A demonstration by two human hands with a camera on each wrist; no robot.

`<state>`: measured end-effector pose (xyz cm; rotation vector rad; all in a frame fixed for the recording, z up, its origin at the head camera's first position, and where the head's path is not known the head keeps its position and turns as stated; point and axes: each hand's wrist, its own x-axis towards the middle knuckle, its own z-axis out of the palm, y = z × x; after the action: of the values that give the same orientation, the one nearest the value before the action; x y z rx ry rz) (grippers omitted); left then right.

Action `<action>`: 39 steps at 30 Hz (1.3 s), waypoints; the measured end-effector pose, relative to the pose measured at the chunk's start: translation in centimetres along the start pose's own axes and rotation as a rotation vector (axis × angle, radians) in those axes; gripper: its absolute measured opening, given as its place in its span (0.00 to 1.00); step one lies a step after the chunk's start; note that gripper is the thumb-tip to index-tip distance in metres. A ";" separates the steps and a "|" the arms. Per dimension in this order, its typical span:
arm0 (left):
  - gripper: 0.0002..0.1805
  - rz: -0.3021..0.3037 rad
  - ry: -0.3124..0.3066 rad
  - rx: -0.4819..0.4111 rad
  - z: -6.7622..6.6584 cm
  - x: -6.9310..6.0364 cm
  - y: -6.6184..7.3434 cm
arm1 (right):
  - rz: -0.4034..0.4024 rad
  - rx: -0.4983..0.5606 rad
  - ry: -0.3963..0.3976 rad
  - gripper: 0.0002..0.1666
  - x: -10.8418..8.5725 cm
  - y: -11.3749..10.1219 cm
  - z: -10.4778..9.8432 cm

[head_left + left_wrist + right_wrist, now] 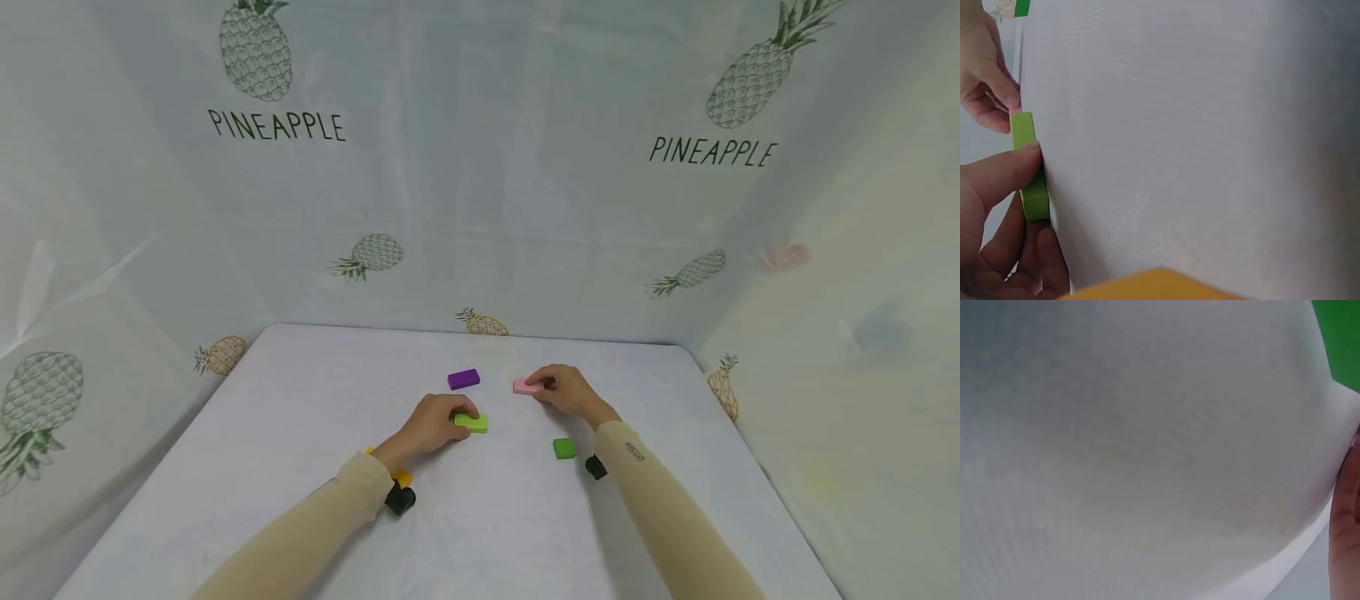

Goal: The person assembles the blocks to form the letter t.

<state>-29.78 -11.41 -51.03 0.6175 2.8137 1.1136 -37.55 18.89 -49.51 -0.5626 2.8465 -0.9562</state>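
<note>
A lime-green block [472, 423] lies on the white table, pinched between the thumb and fingers of my left hand [435, 423]. In the left wrist view the thumb presses the side of the lime block [1036, 197]. Farther right, my right hand [568, 390] pinches a pink block [522, 387] at its right end. A purple block [463, 379] lies just beyond the left hand. Nearer me, a green block [564, 448] sits below the right hand. Only a sliver of pink shows in the right wrist view, beside the right hand's fingers [1344, 537].
Under the left forearm lies a yellow-orange block [403, 477], partly hidden by the sleeve. Black wrist cameras show at the left wrist [401, 498] and right wrist [596, 467]. Pineapple-printed sheeting [480, 192] hangs behind the table [480, 542] and along its sides.
</note>
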 end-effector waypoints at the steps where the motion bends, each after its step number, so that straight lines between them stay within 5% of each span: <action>1: 0.13 0.003 0.000 0.002 0.0 0.0 0.0 | 0.006 0.001 -0.001 0.14 0.0 0.0 0.0; 23: 0.13 -0.008 -0.002 -0.002 0.0 0.0 0.2 | -0.019 -0.069 0.050 0.13 0.3 0.1 0.4; 39: 0.13 -0.007 -0.002 0.002 -0.1 0.1 0.3 | -0.016 -0.027 0.067 0.12 -1.1 -0.9 0.4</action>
<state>-29.75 -11.20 -50.73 0.6083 2.8133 1.1080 -36.16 18.39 -49.38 -0.5676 2.9230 -0.9580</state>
